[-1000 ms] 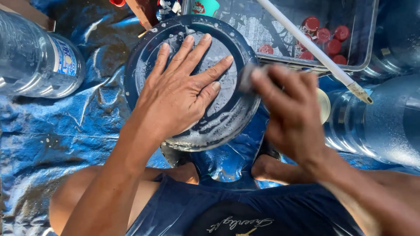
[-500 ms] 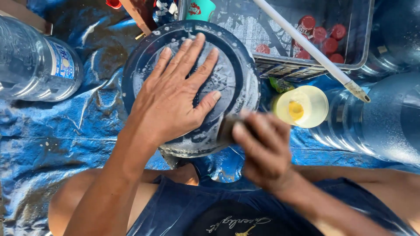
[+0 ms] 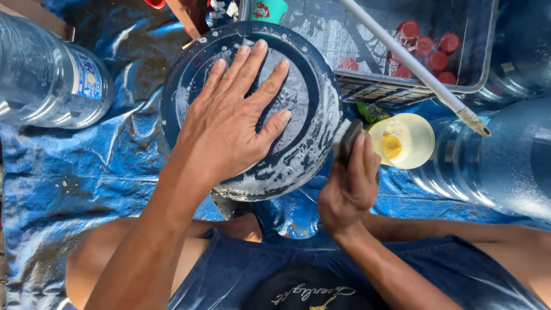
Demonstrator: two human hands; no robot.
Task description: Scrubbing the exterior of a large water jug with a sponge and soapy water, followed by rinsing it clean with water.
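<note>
At the right rim of the soapy round blue bottle base (image 3: 313, 103), the right hand (image 3: 347, 189) has its grip closed on a dark scrub pad (image 3: 348, 139), touching the edge. Flat on the base's middle, fingers spread, lies the left hand (image 3: 232, 123), holding nothing.

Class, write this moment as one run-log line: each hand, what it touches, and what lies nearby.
left hand: flat on soapy bottle base | right hand: pressing sponge to its rim | nearby: yellow cup, crate
</note>
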